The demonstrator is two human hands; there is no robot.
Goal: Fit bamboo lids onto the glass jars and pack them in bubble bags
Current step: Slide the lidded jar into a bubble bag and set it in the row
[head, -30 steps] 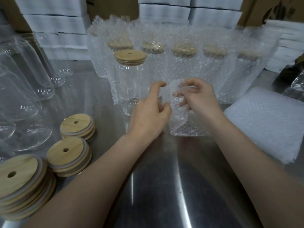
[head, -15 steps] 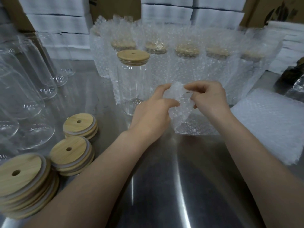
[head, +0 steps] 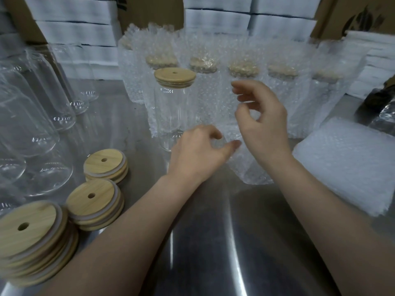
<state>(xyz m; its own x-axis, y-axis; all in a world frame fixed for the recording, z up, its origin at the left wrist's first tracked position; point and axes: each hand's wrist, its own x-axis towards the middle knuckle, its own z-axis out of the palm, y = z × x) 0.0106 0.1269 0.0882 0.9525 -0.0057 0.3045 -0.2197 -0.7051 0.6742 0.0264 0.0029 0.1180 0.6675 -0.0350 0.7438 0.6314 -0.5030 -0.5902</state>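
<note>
**Grip.** The right hand [head: 265,124] pinches the upper edge of a bag [head: 254,171] between its thumb and curled fingers. The left hand [head: 198,154] holds the lower, nearer edge the same way, though blur makes that contact less certain. Both grips are narrow. The bag stands on the counter [head: 213,253] between the hands. Its mouth appears to be spread open, and it holds nothing.

**Task item.** One jar [head: 174,112] stands upright just left of the left hand. Its lid [head: 175,76] is fitted and it is not yet bagged, so it is probably the next one to go in.

**Progress.**
- Done: at least five packed jars [head: 243,86] stand in a row behind the bag.
- Left: empty jars [head: 32,120] lie at the far left without lids.
- Supplies: three stacks of loose lids [head: 95,201] sit near the left forearm, and a bag stack [head: 346,167] lies at right.
- Judgement: much of the task remains.

**Obstructions.** The packed jars stand close behind the bag, and the jar is near the left hand, so either could be knocked by a wide movement. Boxes [head: 74,33] are stacked along the back of the counter.
</note>
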